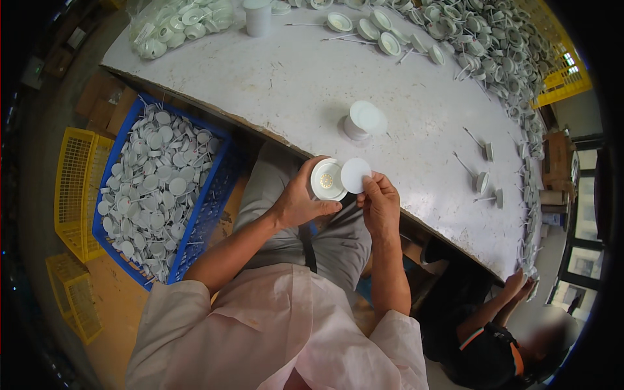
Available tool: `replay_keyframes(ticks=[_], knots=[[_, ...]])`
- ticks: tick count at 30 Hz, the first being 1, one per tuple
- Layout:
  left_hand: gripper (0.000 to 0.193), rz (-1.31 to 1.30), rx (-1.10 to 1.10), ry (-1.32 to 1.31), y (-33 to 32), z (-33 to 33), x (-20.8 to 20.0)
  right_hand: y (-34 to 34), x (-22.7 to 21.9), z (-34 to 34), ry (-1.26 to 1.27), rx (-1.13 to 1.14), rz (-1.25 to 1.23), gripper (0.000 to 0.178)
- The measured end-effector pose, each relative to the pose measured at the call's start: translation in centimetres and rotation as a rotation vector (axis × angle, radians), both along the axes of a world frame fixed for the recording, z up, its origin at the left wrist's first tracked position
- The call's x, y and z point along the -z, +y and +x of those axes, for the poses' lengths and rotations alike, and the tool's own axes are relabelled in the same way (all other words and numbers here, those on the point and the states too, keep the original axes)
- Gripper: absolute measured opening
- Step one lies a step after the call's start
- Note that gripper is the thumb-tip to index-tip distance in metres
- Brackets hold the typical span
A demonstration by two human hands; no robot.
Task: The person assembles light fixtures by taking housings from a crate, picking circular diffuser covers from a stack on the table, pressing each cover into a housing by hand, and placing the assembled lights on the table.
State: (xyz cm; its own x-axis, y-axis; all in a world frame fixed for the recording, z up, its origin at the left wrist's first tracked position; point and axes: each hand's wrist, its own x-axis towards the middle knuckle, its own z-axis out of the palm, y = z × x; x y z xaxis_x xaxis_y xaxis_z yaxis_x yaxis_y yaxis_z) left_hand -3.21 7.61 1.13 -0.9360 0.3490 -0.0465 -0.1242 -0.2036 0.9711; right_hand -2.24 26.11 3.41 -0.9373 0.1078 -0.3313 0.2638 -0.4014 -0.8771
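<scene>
My left hand (pixel 294 203) is closed around a round white LED light housing (pixel 335 190), its open face up, with a small yellowish LED board (pixel 327 181) inside. Between thumb and fingers, my right hand (pixel 382 207) pinches a thin white round cover disc (pixel 355 174). The disc is held just right of the housing, close to its rim; whether they touch I cannot tell. Both hands are over my lap, by the table's near edge. Just beyond them, a stack of white discs (pixel 365 118) stands on the white table (pixel 279 97).
At my left sits a blue crate (pixel 207 195) full of white lights, beside yellow crates (pixel 81 188). A large heap of wired lights (pixel 481 49) covers the far right, with a clear bag of housings (pixel 182 29) far left. Another person (pixel 487 344) works lower right.
</scene>
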Motion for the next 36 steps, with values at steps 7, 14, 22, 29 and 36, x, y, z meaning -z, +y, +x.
replay_keyframes(ticks=[7,14,22,29,36], knots=[[0.067,-0.154,0.004,0.035,0.2,0.3,-1.7,-1.6,1.3,1.1,-0.025,-0.060,0.170,0.010],[0.052,-0.192,-0.051,0.087,0.3,0.7,-0.4,-2.4,1.2,1.3,-0.030,-0.072,0.200,0.014],[0.047,-0.186,-0.082,0.029,0.6,1.0,-0.3,-2.4,1.9,1.2,-0.051,-0.079,0.083,0.014],[0.045,-0.181,-0.010,0.044,1.2,0.8,0.0,-1.9,2.4,1.5,-0.069,-0.099,0.158,0.016],[0.033,0.057,-0.494,-0.259,-8.8,-1.6,4.0,8.1,2.0,-4.4,0.256,0.182,0.780,0.012]])
